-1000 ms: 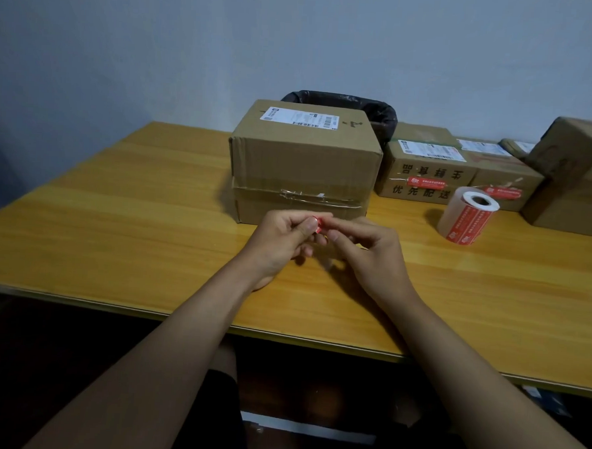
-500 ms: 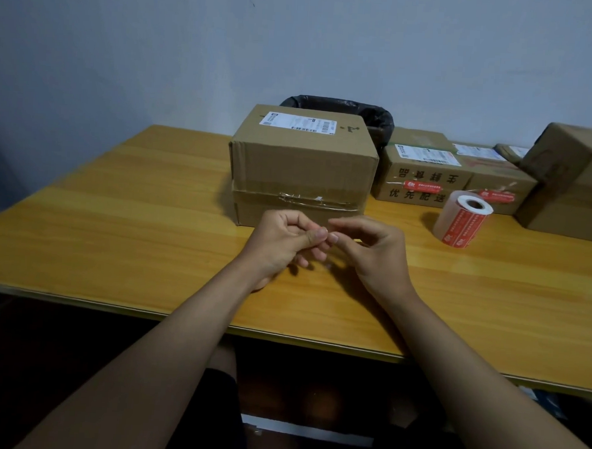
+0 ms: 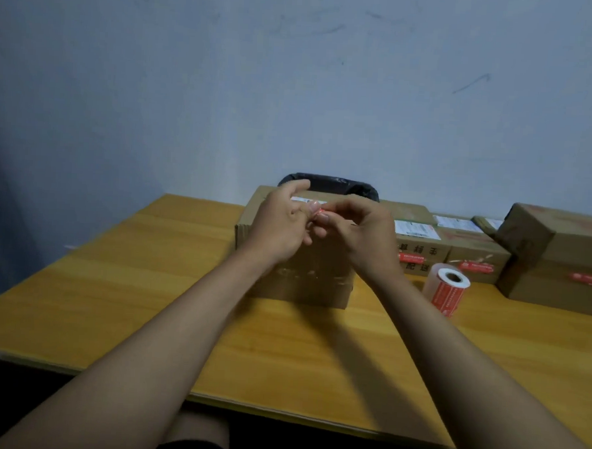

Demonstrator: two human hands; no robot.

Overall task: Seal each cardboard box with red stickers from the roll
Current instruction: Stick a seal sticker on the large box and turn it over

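Your two forearms reach out over the wooden surface, and since a second ago both hands have risen from just above it to the top of the nearest cardboard box; I judge you are about to lay the seal. Your left hand and right hand each pinch an end of one red sticker between them. One sticker roll stands to the right. Behind it sit at least three more boxes, three showing red stickers; a black bag lies behind the near box
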